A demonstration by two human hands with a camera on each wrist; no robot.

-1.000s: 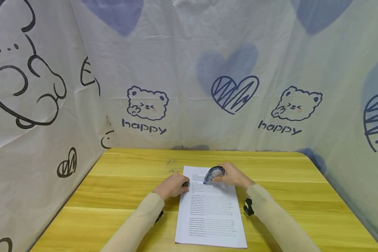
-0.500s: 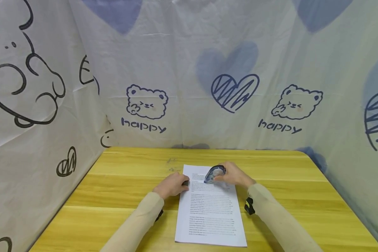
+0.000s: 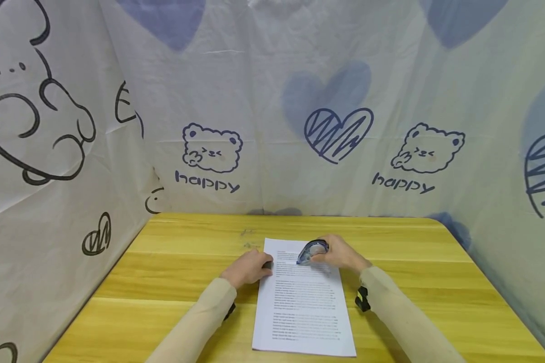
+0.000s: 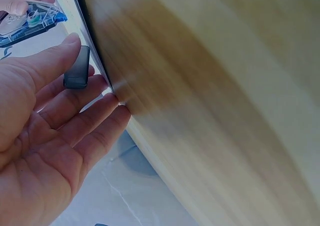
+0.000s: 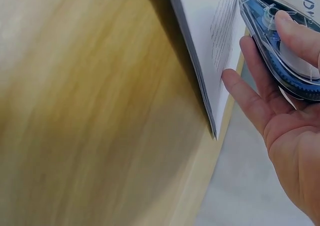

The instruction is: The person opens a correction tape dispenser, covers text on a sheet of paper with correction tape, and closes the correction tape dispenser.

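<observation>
A stack of printed paper lies on the table, its text in several paragraphs. My right hand grips a blue, clear-cased correction tape between thumb and fingers, its tip down at a line near the top of the page. In the right wrist view the correction tape shows its gear and white reel. My left hand is at the sheet's upper left edge. Between its thumb and fingers it pinches a small dark cap-like piece, while the other fingertips touch the paper's edge and the table.
The yellow wood-grain table stretches out to both sides of the paper. Behind it hangs a pale curtain with bear and heart drawings, which also runs along the left and right sides.
My right hand has slid slightly to the right along the text line with the correction tape. The left hand and the paper hold their place.
</observation>
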